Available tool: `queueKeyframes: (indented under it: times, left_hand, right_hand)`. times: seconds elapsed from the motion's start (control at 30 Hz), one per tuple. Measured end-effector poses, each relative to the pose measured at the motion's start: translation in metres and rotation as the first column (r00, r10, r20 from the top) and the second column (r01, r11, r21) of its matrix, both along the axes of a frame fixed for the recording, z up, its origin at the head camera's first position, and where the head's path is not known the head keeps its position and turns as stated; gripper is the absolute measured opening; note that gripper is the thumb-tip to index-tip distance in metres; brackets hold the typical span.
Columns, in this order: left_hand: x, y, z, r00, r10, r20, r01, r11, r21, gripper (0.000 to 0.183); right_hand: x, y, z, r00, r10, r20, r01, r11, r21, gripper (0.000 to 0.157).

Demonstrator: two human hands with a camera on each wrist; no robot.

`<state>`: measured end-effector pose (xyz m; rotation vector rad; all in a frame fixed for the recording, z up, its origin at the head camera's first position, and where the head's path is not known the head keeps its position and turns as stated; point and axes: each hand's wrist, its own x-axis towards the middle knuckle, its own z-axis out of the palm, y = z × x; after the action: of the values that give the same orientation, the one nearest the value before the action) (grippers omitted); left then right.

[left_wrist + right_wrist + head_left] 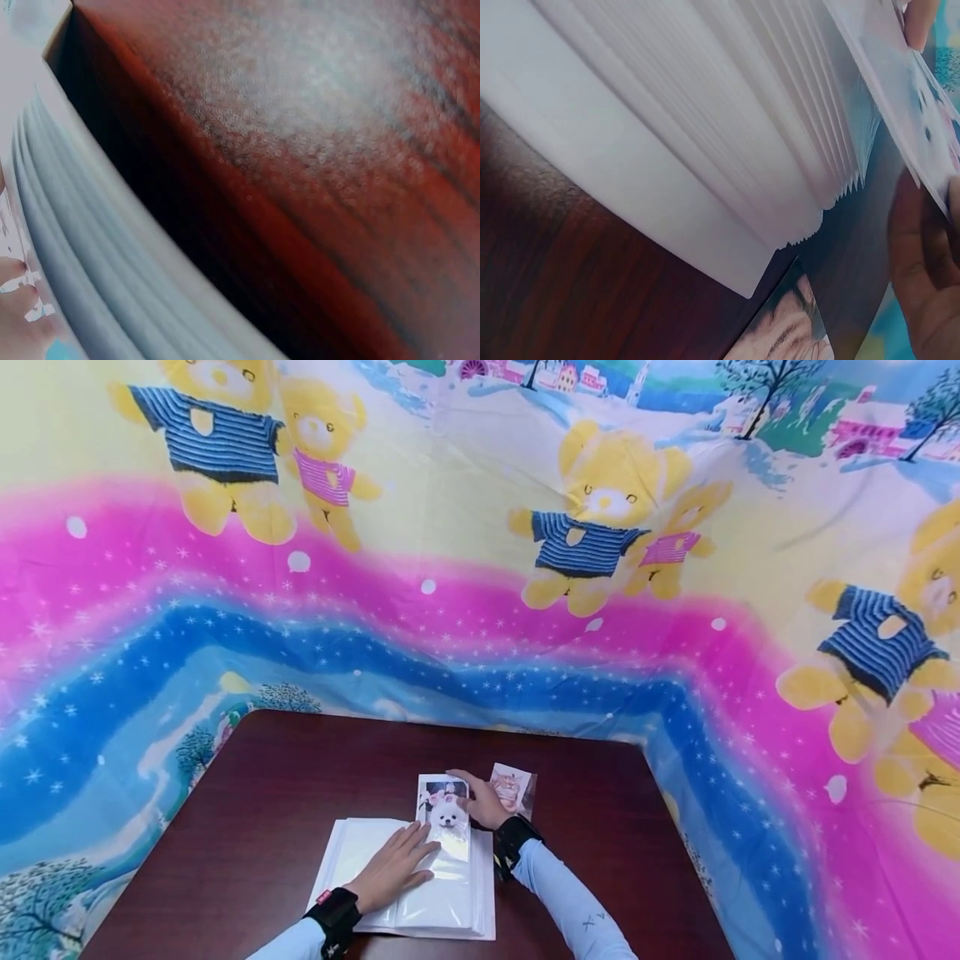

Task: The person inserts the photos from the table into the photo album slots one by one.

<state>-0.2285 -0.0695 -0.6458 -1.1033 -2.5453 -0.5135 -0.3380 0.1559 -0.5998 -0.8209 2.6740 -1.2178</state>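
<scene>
An album [438, 906] with white pages and clear pockets lies spread on the table. A photo of a fluffy white dog [447, 817] sticks out past the far edge of the right page, its lower part overlapping the pocket. My right hand [486, 802] grips this photo near its upper right edge; in the right wrist view the photo [889, 90] stands above the page stack between thumb and fingers. My left hand [393, 864] rests across the album with fingers extended, fingertips near the photo's lower left. Only a sliver of that hand [16, 319] shows in the left wrist view.
A second photo, of an orange cat [512, 787], lies on the dark wooden table [337, 760] beyond the album, partly behind the right hand. Behind the table hangs a bear-patterned cloth [450, 635].
</scene>
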Motion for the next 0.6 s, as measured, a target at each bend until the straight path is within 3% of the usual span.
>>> queueKeyframes:
  times: [0.23, 0.6]
  left_hand:
    - [-0.001, 0.000, -0.003, 0.999, 0.016, 0.033, -0.015, 1.000, -0.006, 0.045]
    - [-0.002, 0.000, -0.006, 1.000, -0.012, -0.005, 0.012, 0.999, 0.053, 0.044]
  right_hand:
    - [0.005, 0.005, -0.002, 0.997, 0.045, 0.057, -0.044, 0.999, -0.007, 0.047]
    - [0.010, 0.011, -0.008, 0.981, 0.099, 0.168, -0.089, 0.994, -0.067, 0.037]
